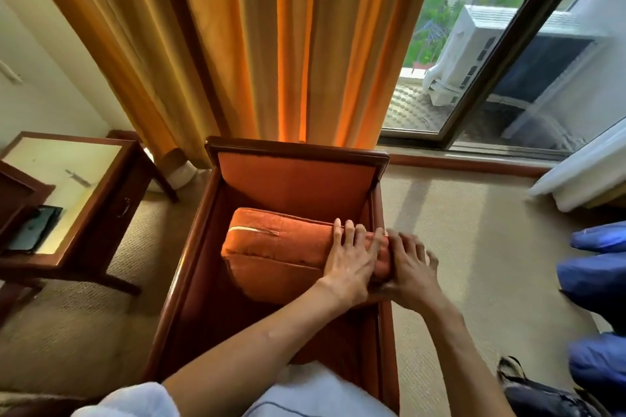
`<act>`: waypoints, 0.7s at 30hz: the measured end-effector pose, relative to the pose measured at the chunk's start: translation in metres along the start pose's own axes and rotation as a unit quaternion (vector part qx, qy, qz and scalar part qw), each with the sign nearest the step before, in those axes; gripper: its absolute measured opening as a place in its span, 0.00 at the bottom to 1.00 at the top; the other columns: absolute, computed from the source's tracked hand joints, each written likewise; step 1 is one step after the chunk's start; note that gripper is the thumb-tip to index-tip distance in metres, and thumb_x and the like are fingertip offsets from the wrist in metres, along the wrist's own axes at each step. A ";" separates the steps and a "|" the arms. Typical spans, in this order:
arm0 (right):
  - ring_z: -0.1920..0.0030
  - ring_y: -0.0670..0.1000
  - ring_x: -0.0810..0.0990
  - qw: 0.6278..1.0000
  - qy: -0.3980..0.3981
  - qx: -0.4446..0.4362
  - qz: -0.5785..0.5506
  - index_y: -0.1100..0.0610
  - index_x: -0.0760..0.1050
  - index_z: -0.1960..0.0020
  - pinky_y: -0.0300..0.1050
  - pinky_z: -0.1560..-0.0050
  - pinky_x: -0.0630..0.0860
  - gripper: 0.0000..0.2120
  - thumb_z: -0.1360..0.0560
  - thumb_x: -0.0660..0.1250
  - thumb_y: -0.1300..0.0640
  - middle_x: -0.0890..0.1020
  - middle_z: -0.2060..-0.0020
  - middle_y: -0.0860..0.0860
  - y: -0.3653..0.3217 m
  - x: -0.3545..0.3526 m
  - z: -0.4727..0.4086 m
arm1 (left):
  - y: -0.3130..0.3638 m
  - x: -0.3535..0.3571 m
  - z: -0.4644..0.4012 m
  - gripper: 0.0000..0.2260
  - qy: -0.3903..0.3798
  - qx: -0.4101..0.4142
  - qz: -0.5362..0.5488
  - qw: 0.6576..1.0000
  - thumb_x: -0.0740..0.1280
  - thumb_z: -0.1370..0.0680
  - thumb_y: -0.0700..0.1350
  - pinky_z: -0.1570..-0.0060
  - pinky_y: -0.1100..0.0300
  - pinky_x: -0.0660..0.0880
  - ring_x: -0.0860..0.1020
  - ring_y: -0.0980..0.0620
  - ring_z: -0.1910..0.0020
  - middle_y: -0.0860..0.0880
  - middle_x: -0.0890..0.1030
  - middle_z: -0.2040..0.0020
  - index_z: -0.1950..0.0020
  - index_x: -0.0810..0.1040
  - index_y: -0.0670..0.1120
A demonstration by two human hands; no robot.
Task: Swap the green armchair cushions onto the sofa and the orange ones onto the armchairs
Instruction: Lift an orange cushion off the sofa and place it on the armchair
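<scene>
An orange cushion (271, 254) lies across the seat of a wooden-framed armchair (298, 145) with orange upholstery, right below me. My left hand (349, 261) lies flat on the cushion's right part, fingers straight and pointing towards the chair back. My right hand (411, 271) is blurred; it touches the cushion's right end beside the right armrest with its fingers spread. No green cushion is in view.
A glass-topped side table (67, 159) carrying a dark flat device (34, 230) stands to the left. Orange curtains (271, 44) and a glass door (508, 61) are behind the chair. Blue padded things (596, 267) and a dark bag (542, 393) sit at the right on the carpet.
</scene>
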State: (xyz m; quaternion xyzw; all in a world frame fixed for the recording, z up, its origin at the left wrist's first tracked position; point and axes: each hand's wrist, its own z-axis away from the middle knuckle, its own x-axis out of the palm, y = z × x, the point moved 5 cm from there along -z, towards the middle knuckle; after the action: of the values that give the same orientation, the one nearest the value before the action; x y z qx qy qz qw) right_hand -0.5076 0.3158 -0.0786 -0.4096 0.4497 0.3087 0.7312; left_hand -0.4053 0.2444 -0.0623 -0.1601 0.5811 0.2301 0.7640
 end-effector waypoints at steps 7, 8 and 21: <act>0.37 0.47 0.73 0.951 0.000 -0.036 -0.307 0.36 0.58 0.33 0.40 0.37 0.71 0.41 0.37 0.78 0.50 0.72 0.37 0.49 0.024 0.030 0.015 | -0.042 0.007 0.013 0.47 0.077 -0.050 0.022 0.996 0.80 0.36 0.58 0.25 0.36 0.50 0.66 0.38 0.31 0.39 0.70 0.34 0.25 0.58 0.48; 0.39 0.46 0.74 0.944 0.005 -0.039 -0.328 0.36 0.58 0.33 0.33 0.41 0.71 0.40 0.36 0.77 0.50 0.73 0.38 0.49 0.017 0.033 0.012 | -0.047 0.008 0.015 0.46 0.086 -0.051 0.024 0.995 0.80 0.36 0.58 0.25 0.36 0.51 0.67 0.38 0.32 0.40 0.71 0.34 0.26 0.60 0.48; 0.22 0.51 0.57 0.961 -0.035 -0.182 -0.204 0.49 0.49 0.20 0.56 0.27 0.60 0.54 0.36 0.78 0.55 0.59 0.21 0.49 -0.185 0.050 -0.047 | -0.286 0.004 0.125 0.49 0.127 -0.155 0.306 0.931 0.84 0.43 0.58 0.33 0.48 0.67 0.70 0.46 0.34 0.50 0.73 0.34 0.27 0.65 0.55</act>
State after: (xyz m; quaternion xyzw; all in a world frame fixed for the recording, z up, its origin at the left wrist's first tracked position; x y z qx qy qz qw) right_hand -0.3547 0.1915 -0.0766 -0.6079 0.2670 0.2435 0.7070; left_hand -0.1488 0.0677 -0.0387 -0.1186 0.6516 0.5178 0.5415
